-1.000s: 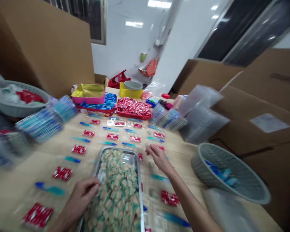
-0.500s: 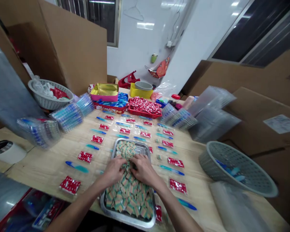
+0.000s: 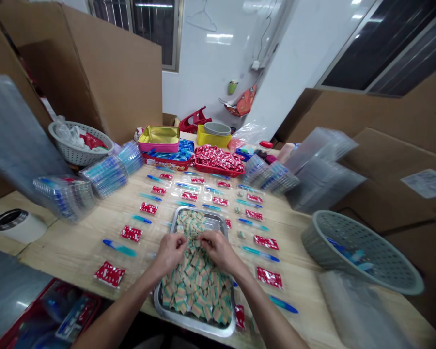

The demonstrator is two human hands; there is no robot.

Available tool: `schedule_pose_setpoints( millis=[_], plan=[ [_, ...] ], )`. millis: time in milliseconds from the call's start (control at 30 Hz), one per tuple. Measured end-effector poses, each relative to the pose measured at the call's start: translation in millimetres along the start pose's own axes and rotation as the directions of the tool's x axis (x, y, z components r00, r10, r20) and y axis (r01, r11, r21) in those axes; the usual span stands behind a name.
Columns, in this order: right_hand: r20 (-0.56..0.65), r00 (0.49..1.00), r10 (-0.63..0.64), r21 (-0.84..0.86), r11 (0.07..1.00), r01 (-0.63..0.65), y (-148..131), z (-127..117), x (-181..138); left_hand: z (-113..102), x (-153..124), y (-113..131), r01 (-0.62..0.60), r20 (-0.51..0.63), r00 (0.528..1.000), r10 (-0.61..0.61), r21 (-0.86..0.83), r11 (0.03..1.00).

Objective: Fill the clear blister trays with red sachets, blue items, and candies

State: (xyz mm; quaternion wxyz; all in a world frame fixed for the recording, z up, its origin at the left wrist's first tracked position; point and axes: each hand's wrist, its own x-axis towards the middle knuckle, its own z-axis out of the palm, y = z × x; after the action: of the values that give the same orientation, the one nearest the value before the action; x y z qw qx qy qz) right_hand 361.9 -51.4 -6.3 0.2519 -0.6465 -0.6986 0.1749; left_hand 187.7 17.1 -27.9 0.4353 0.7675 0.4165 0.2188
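Note:
A metal tray (image 3: 159, 303) stands lengthwise on the table, heaped with small teal-and-tan striped square pieces (image 3: 198, 291). Over its left side is my left hand (image 3: 172, 249), fingers curled into a pinch. Facing it, my right hand (image 3: 218, 247) bends in from the right, thumb and fingertips pressed together just above the pieces. Whatever either hand pinches is too small or hidden to make out. Around the tray lie clear plastic sleeves holding red patterned packets (image 3: 110, 274) and blue-teal pens (image 3: 119, 247). Small striped pieces lie in some sleeves on the right.
At the back sit a red basket (image 3: 218, 170) of red packets and a pink tin (image 3: 159, 145) over blue items. Stacked clear cases (image 3: 103, 174) line the left. A grey basket (image 3: 363, 261) with pens stands right; a tape roll (image 3: 20, 226) lies left.
The view has shifted slightly. My fingers have drawn up a little from the pieces and closed more tightly at the tips. The tray and packets stay in place.

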Motion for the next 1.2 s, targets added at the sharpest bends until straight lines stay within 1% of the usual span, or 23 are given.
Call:
schedule_pose_setpoints(
  millis=[100, 133, 300, 433, 533, 600, 767, 833, 900, 1000, 1100, 1200],
  plan=[
    [0.117, 0.993, 0.006, -0.028, 1.0, -0.003, -1, -2, 7, 3, 3, 1, 0.022, -0.012, 1.0, -0.023, -0.057, 0.998],
    [0.14, 0.99, 0.005, -0.048, 0.999, 0.002, -2, -2, 9, 3, 3, 1, 0.029, -0.016, 0.999, -0.031, -0.076, 0.997],
    [0.188, 0.982, -0.004, -0.13, 0.991, 0.029, -7, -3, 19, 1, 1, -1, 0.062, -0.018, 0.998, -0.067, -0.203, 0.977],
    [0.238, 0.971, -0.023, -0.162, 0.985, 0.063, -8, -3, 20, -1, -6, 0, 0.114, 0.05, 0.993, -0.103, -0.344, 0.932],
    [0.238, 0.971, -0.024, -0.166, 0.984, 0.065, -8, -4, 17, -2, -13, 3, 0.147, 0.098, 0.988, -0.117, -0.422, 0.895],
    [0.217, 0.976, -0.028, -0.142, 0.988, 0.06, -8, -5, 12, -2, -18, 3, 0.148, 0.106, 0.988, -0.112, -0.451, 0.88],
    [0.091, 0.996, 0.0, 0.003, 1.0, -0.001, -6, -6, -3, -4, -27, 2, 0.107, 0.071, 0.994, -0.084, -0.448, 0.887],
    [0.073, 0.997, 0.026, 0.021, 0.999, -0.028, -4, -5, -3, -4, -29, 2, 0.096, 0.058, 0.995, -0.078, -0.434, 0.896],
    [0.128, 0.991, 0.038, -0.024, 0.999, -0.035, -3, -5, 2, -5, -30, 2, 0.091, 0.047, 0.996, -0.079, -0.423, 0.901],
    [0.249, 0.968, 0.017, -0.102, 0.995, 0.009, -5, -5, 16, -5, -32, 1, 0.09, 0.03, 0.996, -0.085, -0.411, 0.907],
    [0.301, 0.953, -0.014, -0.128, 0.99, 0.055, -9, -5, 27, -5, -34, -2, 0.094, 0.016, 0.995, -0.095, -0.403, 0.91],
    [0.327, 0.945, -0.026, -0.15, 0.986, 0.079, -11, -5, 29, -8, -36, -3, 0.096, 0.008, 0.995, -0.102, -0.399, 0.912]
  ],
)
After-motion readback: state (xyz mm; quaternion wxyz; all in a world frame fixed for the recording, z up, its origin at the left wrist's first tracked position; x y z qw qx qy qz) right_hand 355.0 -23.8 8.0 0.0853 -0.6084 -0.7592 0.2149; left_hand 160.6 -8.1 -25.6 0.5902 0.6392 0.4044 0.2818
